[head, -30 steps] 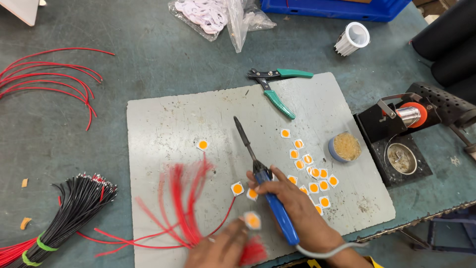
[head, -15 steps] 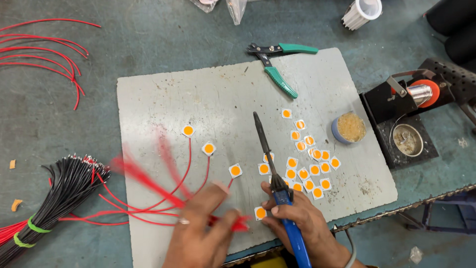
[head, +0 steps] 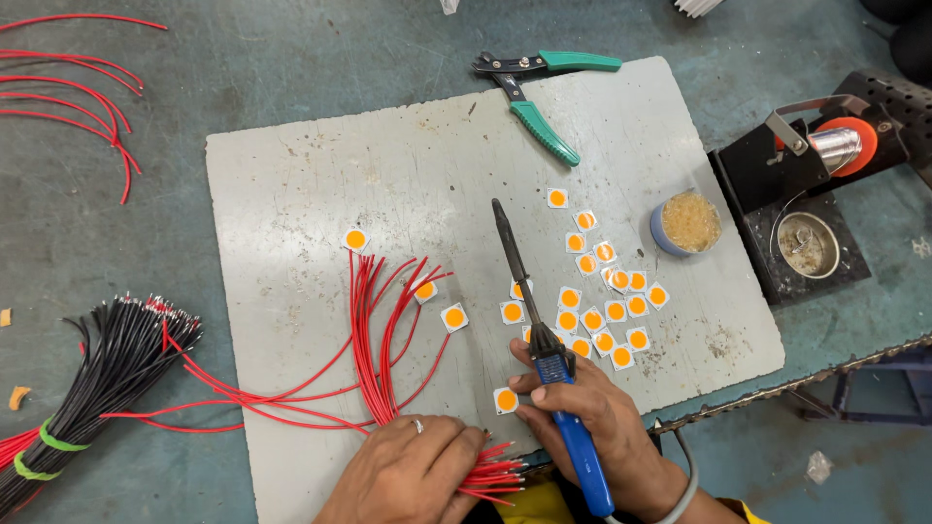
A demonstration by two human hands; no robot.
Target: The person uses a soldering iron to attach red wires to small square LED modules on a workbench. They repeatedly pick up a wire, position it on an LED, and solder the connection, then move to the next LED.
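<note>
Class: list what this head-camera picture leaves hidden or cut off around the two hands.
- Red wire bundle: the held part lies under the left hand.
- Soldering iron: the right hand covers part of its blue handle; the bottom edge cuts its end.
- White object: cut by the top edge.

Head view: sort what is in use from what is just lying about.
In use:
right hand holding the soldering iron
left hand gripping the red wire bunch
small square chip at the right fingertips

Lying about:
green-handled pliers
black wire bundle
loose red wires
flux tin
</note>
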